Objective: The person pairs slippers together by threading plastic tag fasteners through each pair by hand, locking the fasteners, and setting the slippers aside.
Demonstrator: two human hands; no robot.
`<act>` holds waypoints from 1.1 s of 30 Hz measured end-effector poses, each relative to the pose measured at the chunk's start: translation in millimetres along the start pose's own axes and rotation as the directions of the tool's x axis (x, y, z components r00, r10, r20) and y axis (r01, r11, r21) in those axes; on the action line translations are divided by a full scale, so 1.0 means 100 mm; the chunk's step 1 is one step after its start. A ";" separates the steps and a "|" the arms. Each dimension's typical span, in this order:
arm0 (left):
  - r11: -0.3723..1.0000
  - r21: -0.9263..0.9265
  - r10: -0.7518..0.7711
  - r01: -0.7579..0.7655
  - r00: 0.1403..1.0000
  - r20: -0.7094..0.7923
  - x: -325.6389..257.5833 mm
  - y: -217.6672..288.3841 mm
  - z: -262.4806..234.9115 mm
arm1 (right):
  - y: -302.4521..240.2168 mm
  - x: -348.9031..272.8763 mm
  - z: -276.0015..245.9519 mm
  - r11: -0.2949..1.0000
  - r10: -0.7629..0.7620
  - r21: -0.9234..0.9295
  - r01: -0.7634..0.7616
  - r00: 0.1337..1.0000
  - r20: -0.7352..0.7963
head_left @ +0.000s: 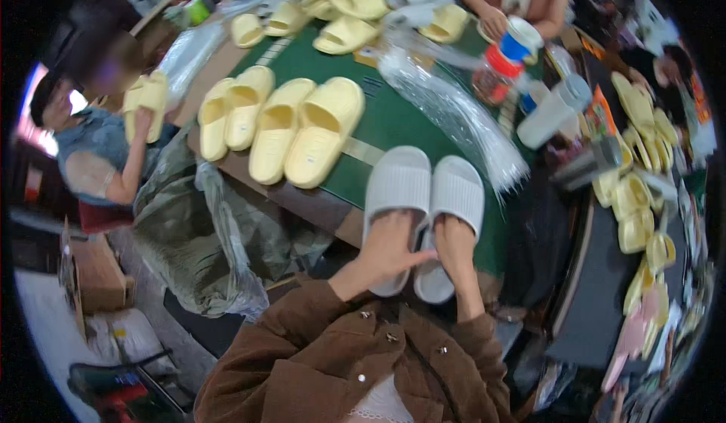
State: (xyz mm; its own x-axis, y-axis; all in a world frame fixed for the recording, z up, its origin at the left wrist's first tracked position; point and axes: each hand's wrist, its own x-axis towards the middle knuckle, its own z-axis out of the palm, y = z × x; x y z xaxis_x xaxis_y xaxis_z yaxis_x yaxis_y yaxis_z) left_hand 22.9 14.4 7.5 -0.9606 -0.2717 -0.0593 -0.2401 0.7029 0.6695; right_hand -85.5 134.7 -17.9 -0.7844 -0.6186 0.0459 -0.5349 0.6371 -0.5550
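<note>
A pair of grey slippers lies side by side at the near edge of the green table top (355,177), toes pointing away from me. My left hand (386,247) has its fingers tucked under the ribbed strap of the left grey slipper (398,177), thumb stretched toward the other one. Into the right grey slipper (458,183) reaches my right hand (454,245), its fingertips hidden under the strap. Just left of them stand two pairs of pale yellow slippers, one pair (302,132) nearer and another (236,113) farther left.
More yellow slippers (348,34) lie at the table's far side. A bundle of clear plastic bags (454,109), a red-lidded jar (497,74) and a bottle (554,111) are on the right. A dark conveyor belt (590,294) carries yellow slippers. People sit left and opposite; a large plastic-lined sack (197,234) stands left.
</note>
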 end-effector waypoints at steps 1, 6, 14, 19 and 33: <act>0.998 0.025 0.058 -0.056 0.996 -0.064 0.04 -0.13 0.13 | -0.01 0.00 0.05 0.996 0.003 -0.090 -0.004 1.000 -0.013; 0.995 -0.091 0.042 -0.042 0.999 -0.006 0.16 -0.12 0.15 | 0.23 -0.04 0.06 0.994 -0.055 0.091 0.056 0.998 -0.010; 0.993 0.018 0.118 -0.117 0.986 -0.120 0.02 0.04 0.26 | 0.09 -0.04 -0.02 0.997 -0.004 0.080 0.011 0.996 -0.087; 0.998 -0.061 0.032 -0.031 0.999 0.014 -0.02 0.07 0.30 | 0.26 -0.17 0.10 0.989 0.045 0.141 -0.044 0.999 0.001; 0.965 0.249 -0.086 0.084 0.996 -0.002 0.43 0.04 0.18 | -0.08 0.09 -0.14 0.964 0.096 0.242 -0.112 0.992 0.078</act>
State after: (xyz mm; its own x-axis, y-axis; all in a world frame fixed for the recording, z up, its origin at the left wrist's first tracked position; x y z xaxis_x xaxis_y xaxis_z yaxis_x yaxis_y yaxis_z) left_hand -22.1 17.7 -5.6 -0.9360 -0.3327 -0.1152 -0.3474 0.8192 0.4564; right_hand -92.8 131.0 -1.5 -0.8052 -0.5887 -0.0722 -0.3519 0.5721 -0.7409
